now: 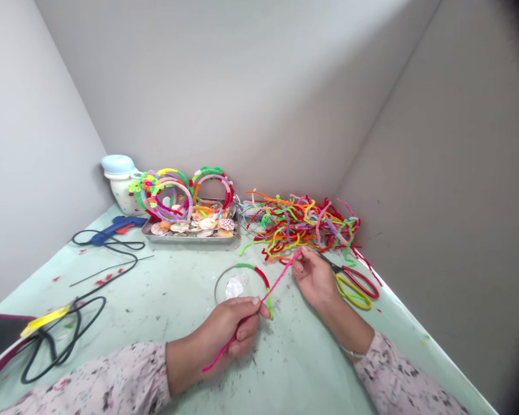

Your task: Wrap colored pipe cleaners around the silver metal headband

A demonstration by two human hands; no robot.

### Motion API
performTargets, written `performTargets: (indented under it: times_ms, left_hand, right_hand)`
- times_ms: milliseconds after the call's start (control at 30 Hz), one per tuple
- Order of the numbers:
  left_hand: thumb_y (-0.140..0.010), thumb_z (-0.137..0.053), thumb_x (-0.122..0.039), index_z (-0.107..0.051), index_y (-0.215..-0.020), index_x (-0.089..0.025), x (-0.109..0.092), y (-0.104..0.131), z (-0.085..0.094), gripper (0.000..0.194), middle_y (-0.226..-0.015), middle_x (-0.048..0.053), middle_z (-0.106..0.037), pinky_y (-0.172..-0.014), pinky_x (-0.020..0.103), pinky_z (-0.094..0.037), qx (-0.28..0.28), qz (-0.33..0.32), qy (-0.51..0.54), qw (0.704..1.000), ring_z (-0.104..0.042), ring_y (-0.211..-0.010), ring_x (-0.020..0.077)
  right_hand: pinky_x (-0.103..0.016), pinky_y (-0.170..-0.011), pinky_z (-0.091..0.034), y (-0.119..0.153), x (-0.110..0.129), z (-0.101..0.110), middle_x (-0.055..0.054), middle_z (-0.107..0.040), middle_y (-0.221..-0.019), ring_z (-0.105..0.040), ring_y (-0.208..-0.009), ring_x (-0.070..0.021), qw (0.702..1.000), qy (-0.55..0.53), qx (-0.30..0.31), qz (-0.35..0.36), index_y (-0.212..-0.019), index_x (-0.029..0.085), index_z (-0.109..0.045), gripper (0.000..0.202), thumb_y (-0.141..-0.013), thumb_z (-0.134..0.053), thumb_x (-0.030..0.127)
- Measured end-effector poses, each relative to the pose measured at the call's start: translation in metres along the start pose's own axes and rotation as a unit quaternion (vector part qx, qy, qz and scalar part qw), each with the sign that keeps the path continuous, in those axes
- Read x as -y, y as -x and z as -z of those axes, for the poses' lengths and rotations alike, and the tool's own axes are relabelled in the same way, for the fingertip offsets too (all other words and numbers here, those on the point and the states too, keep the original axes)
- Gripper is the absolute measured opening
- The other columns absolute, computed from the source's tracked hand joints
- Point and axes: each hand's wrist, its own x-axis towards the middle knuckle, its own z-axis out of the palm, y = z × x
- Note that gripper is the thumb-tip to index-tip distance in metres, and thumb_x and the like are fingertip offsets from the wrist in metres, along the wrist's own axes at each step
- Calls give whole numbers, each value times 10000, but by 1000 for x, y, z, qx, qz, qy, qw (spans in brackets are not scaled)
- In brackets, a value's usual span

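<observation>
A bright pink pipe cleaner point(281, 278) stretches between my two hands. Its middle is pinched in my left hand point(237, 325), and a loose tail hangs out below that palm. My right hand point(315, 278) grips the upper end between thumb and fingertips. Just beyond my left hand lies a thin metal hoop point(217, 286), partly wrapped in green and red fuzzy sections; my fingers cover its near side. Inside the hoop is a crumpled white piece point(236, 285). Scissors point(358, 282) with red and yellow handles rest beside my right wrist, their blades partly behind the hand.
A heap of colourful pipe cleaners point(303, 222) lies at the back right. Wrapped hoops point(173, 202) stand on a metal tray point(190, 239) of seashells. Left are a blue glue gun point(116, 229), a black cord point(125, 271), a lidded cup point(123, 187) and a yellow tag point(45, 320).
</observation>
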Motion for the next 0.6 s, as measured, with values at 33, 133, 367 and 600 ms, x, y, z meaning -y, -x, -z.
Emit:
performTargets:
  times_ms: [33, 133, 367, 600]
  left_hand:
    - [-880, -456, -313, -606, -834, -127, 0, 0, 0, 243, -411, -84, -301, -315, 200, -120, 5, -1, -4, 1000, -198, -287, 41]
    - [-886, -447, -314, -601, -829, -135, 0, 1, 1, 244, -402, -87, -295, -319, 202, -115, 24, 3, -23, 999, -188, -285, 41]
    - [-898, -431, -326, -564, -788, -156, -1, 4, -5, 242, -396, -93, -264, -326, 205, -93, 42, 0, -60, 997, -165, -292, 41]
    - [-893, -428, -339, -574, -819, -148, 4, 2, -2, 251, -432, -88, -293, -346, 199, -132, 11, -17, -54, 998, -203, -319, 39]
  right_hand:
    - [-143, -402, -381, -1, 1, 1, 54, -546, -589, -455, -445, -43, 1000, 1, -6, 5, -675, 172, -575, 132, -671, -705, 194]
    - [-135, -392, -372, -3, 3, 3, 57, -535, -577, -451, -444, -39, 1000, 8, -22, 19, -661, 166, -569, 151, -660, -718, 186]
    - [-122, -341, -312, -2, -1, 3, 70, -487, -522, -413, -409, -28, 997, 27, -50, 42, -607, 160, -540, 192, -650, -726, 176]
    - [-125, -379, -370, -5, 1, 4, 63, -515, -556, -444, -439, -38, 996, 30, -59, 54, -644, 165, -567, 174, -638, -740, 190]
